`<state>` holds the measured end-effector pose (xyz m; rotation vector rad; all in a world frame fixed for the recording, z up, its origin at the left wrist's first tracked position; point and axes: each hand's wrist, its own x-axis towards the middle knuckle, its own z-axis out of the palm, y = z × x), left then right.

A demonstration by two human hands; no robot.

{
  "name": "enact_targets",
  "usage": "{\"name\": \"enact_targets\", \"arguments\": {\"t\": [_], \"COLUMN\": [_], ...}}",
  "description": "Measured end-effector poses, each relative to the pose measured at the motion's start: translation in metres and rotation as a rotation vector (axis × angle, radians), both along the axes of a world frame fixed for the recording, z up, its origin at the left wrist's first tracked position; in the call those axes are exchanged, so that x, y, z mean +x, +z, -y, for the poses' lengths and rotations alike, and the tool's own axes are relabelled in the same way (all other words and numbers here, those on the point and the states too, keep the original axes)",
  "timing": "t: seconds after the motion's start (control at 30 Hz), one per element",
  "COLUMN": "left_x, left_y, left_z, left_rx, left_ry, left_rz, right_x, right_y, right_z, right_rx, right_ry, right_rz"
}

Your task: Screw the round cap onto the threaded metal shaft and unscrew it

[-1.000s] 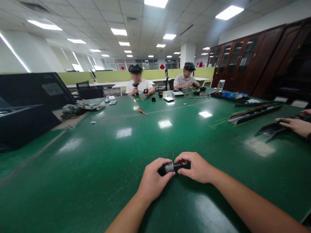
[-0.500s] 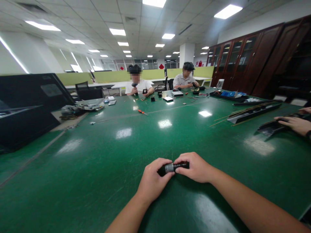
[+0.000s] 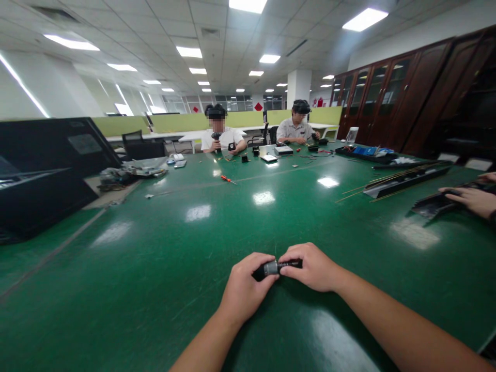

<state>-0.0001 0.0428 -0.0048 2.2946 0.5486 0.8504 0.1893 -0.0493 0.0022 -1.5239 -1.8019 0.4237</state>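
Just above the near edge of the green table (image 3: 155,268), both of the person's hands met on one small thing: a short black cylinder with a silver band (image 3: 276,268). The left hand (image 3: 244,292) was curled around its dark left end, fingers closed over it. The right hand (image 3: 315,268) pinched the thinner black right end between thumb and fingertips. The piece lay roughly level between the two hands, close over the tabletop; whether it touched the surface could not be told.

The grip looked sound, but only the fingertips of the right hand held the narrow end, so a hard twist or pull could have let it slip. If the two halves came apart suddenly, one could have dropped and rolled across the glossy top, which had nothing nearby to stop it. Any small inner part, should there be one, would have been hard to spot on the reflective green.

Well apart to the right, another person's hand (image 3: 467,199) rested on a dark tray (image 3: 432,205). A red-handled screwdriver (image 3: 228,179) lay far up the table, near two seated people (image 3: 296,126).
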Motion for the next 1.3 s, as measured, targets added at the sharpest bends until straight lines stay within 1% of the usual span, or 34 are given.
{"name": "enact_targets", "arguments": {"t": [0.2, 0.4, 1.0, 1.3], "left_x": [0.0003, -0.0003, -0.0004, -0.0008], "left_y": [0.0020, 0.0013, 0.0006, 0.0026], "left_z": [0.0009, -0.0001, -0.0004, 0.0001], "left_rx": [-0.008, -0.010, 0.004, 0.006], "left_ry": [0.020, 0.012, 0.019, 0.014], "left_rz": [-0.014, -0.017, -0.013, -0.005], "right_x": [0.0030, 0.0028, 0.0014, 0.0012], "right_y": [0.0008, 0.0016, -0.0006, -0.0004], "right_z": [0.0003, 0.0005, -0.0005, -0.0003], "right_rx": [0.002, -0.004, 0.011, 0.002], "right_ry": [0.025, 0.025, -0.013, -0.015], "right_rz": [0.035, 0.043, 0.022, -0.028]}}
